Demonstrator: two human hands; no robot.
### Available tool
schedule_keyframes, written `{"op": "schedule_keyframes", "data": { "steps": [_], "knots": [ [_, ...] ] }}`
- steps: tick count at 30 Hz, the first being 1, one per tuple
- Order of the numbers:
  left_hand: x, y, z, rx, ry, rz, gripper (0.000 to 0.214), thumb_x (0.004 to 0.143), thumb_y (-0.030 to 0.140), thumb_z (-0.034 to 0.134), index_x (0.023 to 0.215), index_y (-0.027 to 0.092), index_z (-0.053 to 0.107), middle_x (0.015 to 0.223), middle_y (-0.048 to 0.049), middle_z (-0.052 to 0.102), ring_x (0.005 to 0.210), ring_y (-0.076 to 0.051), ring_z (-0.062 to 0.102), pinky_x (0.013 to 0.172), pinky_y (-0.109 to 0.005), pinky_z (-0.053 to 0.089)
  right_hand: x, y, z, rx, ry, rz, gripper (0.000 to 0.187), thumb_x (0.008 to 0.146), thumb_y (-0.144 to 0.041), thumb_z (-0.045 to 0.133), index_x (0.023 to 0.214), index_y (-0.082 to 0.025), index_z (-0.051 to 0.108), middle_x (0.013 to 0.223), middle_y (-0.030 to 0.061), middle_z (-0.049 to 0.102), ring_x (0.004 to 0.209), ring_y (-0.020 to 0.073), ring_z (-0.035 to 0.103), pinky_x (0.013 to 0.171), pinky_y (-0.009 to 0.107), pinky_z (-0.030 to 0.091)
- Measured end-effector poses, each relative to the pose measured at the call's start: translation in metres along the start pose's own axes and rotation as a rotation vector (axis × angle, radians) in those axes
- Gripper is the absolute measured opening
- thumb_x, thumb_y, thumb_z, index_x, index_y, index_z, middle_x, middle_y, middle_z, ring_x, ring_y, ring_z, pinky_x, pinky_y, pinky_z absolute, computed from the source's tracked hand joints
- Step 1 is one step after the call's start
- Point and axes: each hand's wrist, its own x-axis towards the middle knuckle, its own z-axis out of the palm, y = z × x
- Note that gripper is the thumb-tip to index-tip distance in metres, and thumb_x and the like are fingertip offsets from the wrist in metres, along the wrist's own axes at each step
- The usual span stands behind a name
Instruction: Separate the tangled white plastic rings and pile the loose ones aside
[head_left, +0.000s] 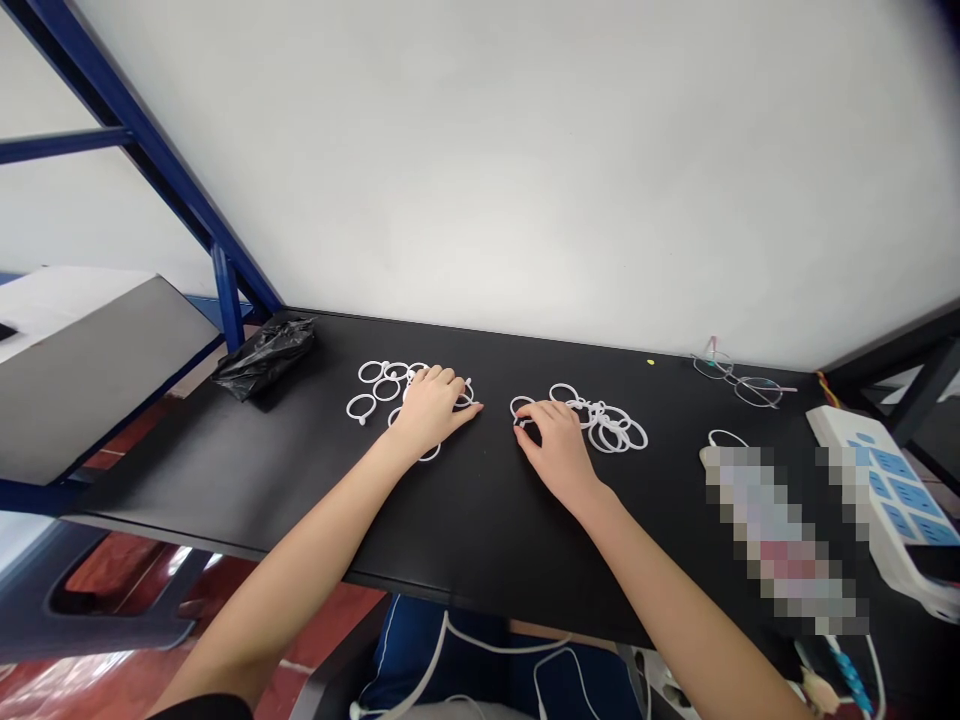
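Note:
White rings, each with a small knob, lie on the black table (480,520) in two groups. My left hand (431,410) rests over the left group, thumb stretched away from the bent fingers; part of this group is hidden under it. Beside that hand, a white ring (361,407) lies apart at the group's near left. My right hand (559,450) is at the left end of the other group. Its thumb and forefinger close around the knobbed side of one white ring (523,400). Behind that hand, several overlapping white rings (619,430) form a loose pile.
A crumpled black plastic bag (270,355) lies at the table's far left. Eyeglasses (757,390) rest at the back right, near a white power strip (892,490) and a blurred-out object (784,545). A blue metal frame (157,150) rises at left; a white wall (525,170) stands behind.

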Motion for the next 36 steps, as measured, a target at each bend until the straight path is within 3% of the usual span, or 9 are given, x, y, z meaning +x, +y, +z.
{"op": "schedule_keyframes", "data": {
  "steps": [4, 8, 12, 16, 21, 24, 29, 32, 36],
  "knots": [
    [0.0, -0.002, 0.003, 0.019, 0.024, -0.006, 0.028, 0.09, 0.043, 0.061, 0.084, 0.016, 0.064, 0.085, -0.0076, 0.064, 0.088, -0.025, 0.057, 0.083, -0.038, 0.041, 0.001, -0.003, -0.002, 0.007, -0.003, 0.015, 0.012, 0.085, -0.011, 0.057, 0.087, -0.021, 0.063, 0.091, 0.0055, 0.07, 0.094, 0.0266, 0.059, 0.089, 0.044, 0.042],
    [-0.001, 0.003, 0.001, -0.022, 0.133, 0.027, 0.023, 0.093, 0.038, 0.056, 0.088, 0.017, 0.063, 0.089, -0.0074, 0.063, 0.087, -0.024, 0.057, 0.08, -0.038, 0.042, 0.002, -0.002, -0.003, 0.077, 0.025, 0.043, 0.012, 0.083, -0.012, 0.058, 0.085, -0.022, 0.063, 0.087, 0.0044, 0.072, 0.092, 0.0265, 0.061, 0.089, 0.045, 0.043],
    [-0.004, 0.019, -0.009, -0.21, 0.229, 0.061, 0.018, 0.096, 0.031, 0.051, 0.097, 0.017, 0.06, 0.092, -0.0069, 0.064, 0.084, -0.022, 0.057, 0.08, -0.036, 0.046, 0.001, -0.008, -0.004, 0.286, 0.201, 0.077, 0.009, 0.085, -0.018, 0.062, 0.092, -0.023, 0.064, 0.087, 0.0032, 0.073, 0.084, 0.0231, 0.064, 0.087, 0.043, 0.048],
    [-0.009, 0.038, -0.016, -0.384, 0.275, 0.155, 0.024, 0.095, 0.031, 0.052, 0.113, 0.016, 0.056, 0.099, -0.0091, 0.065, 0.089, -0.022, 0.061, 0.082, -0.037, 0.05, 0.001, -0.02, -0.009, 0.669, 0.362, 0.207, 0.021, 0.082, -0.027, 0.07, 0.102, -0.023, 0.063, 0.088, 0.0028, 0.073, 0.077, 0.0184, 0.067, 0.077, 0.036, 0.053],
    [-0.016, 0.052, -0.013, -0.475, 0.241, 0.286, 0.055, 0.088, 0.044, 0.062, 0.132, 0.018, 0.043, 0.12, -0.0138, 0.061, 0.105, -0.025, 0.061, 0.085, -0.04, 0.054, 0.009, -0.023, -0.017, 1.313, 0.182, 0.543, 0.028, 0.068, -0.031, 0.083, 0.089, -0.023, 0.065, 0.078, -0.001, 0.073, 0.064, 0.0119, 0.063, 0.061, 0.026, 0.052],
    [-0.018, 0.054, -0.011, -0.525, 0.292, 0.235, 0.049, 0.09, 0.04, 0.062, 0.131, 0.02, 0.044, 0.116, -0.0119, 0.06, 0.102, -0.023, 0.062, 0.081, -0.036, 0.056, 0.014, -0.022, -0.021, 1.553, 0.1, 0.688, 0.027, 0.062, -0.029, 0.087, 0.079, -0.022, 0.068, 0.076, -0.0032, 0.072, 0.06, 0.0073, 0.059, 0.056, 0.02, 0.05],
    [-0.019, 0.056, -0.016, -0.653, 0.427, 0.078, 0.052, 0.085, 0.039, 0.069, 0.128, 0.02, 0.046, 0.116, -0.0114, 0.055, 0.088, -0.017, 0.061, 0.078, -0.035, 0.057, 0.014, -0.025, -0.026, 1.756, -0.055, 0.764, 0.025, 0.06, -0.027, 0.089, 0.079, -0.024, 0.072, 0.075, -0.0059, 0.07, 0.059, 0.0054, 0.058, 0.056, 0.017, 0.052],
    [-0.019, 0.056, -0.018, -0.667, 0.364, 0.057, 0.054, 0.086, 0.04, 0.068, 0.13, 0.019, 0.044, 0.115, -0.012, 0.057, 0.088, -0.018, 0.061, 0.08, -0.036, 0.056, 0.012, -0.027, -0.025, 1.804, -0.092, 0.782, 0.025, 0.062, -0.028, 0.089, 0.08, -0.024, 0.072, 0.076, -0.0062, 0.07, 0.063, 0.0056, 0.061, 0.061, 0.016, 0.053],
    [-0.02, 0.057, -0.016, -0.683, 0.332, 0.109, 0.047, 0.09, 0.042, 0.061, 0.128, 0.018, 0.046, 0.097, -0.0067, 0.065, 0.081, -0.017, 0.062, 0.078, -0.035, 0.054, 0.01, -0.028, -0.024, 1.85, -0.104, 0.811, 0.025, 0.063, -0.03, 0.089, 0.08, -0.025, 0.072, 0.076, -0.0071, 0.069, 0.066, 0.0055, 0.061, 0.062, 0.016, 0.053]
  ]
}}
